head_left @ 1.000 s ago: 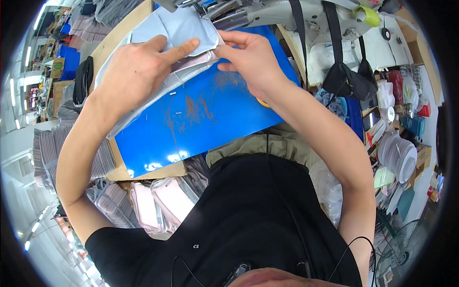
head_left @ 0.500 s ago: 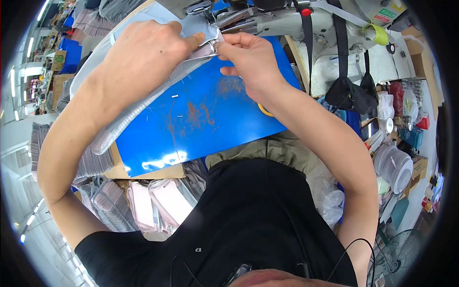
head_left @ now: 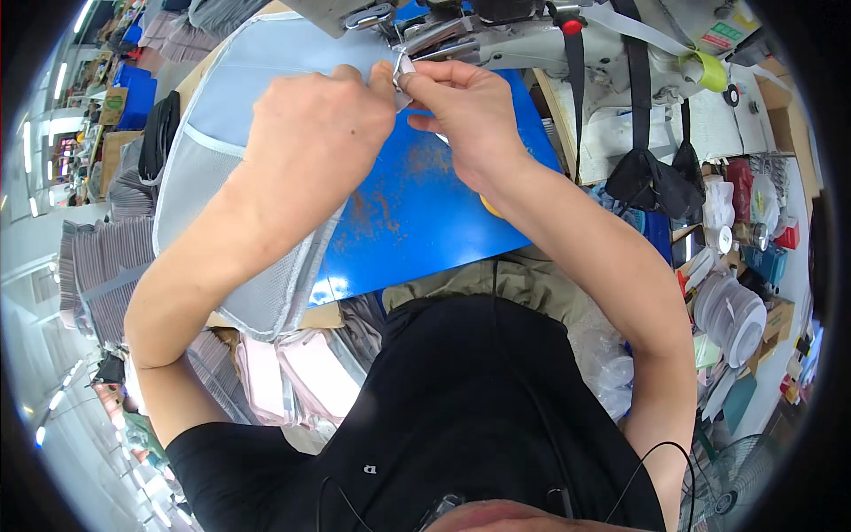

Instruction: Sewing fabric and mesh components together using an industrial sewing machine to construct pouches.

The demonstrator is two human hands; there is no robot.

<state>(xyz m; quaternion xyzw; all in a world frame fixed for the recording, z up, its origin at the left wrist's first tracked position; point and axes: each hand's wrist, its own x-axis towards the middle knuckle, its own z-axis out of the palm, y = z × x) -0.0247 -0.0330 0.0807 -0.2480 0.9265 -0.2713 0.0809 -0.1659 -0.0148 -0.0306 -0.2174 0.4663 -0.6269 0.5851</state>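
A light blue and grey mesh fabric piece (head_left: 257, 58) with stitched edging lies under my left forearm, its top corner at the sewing machine's metal foot (head_left: 434, 35). My left hand (head_left: 324, 133) rests on it with curled fingers, the thumb and forefinger pressed at that corner. My right hand (head_left: 465, 111) pinches a small pale strip (head_left: 405, 66) at the same corner, other fingers bent. Exactly what lies between the fingertips is partly hidden. Beneath is a blue work surface (head_left: 417, 226) with rusty marks; a yellow ring-like handle (head_left: 489, 207) peeks from behind my right wrist.
Stacks of grey fabric pieces (head_left: 102, 266) and pale pink pieces (head_left: 315, 377) lie left and below. The machine body (head_left: 612, 71), with hanging black straps (head_left: 643, 177), fills the upper right. White spools (head_left: 731, 315), assorted supplies and a fan (head_left: 731, 483) crowd the right side.
The fabric piece has swung so that its lower end hangs farther down and right, showing more mesh. My left hand has shifted right and down. My right hand stays at the corner.
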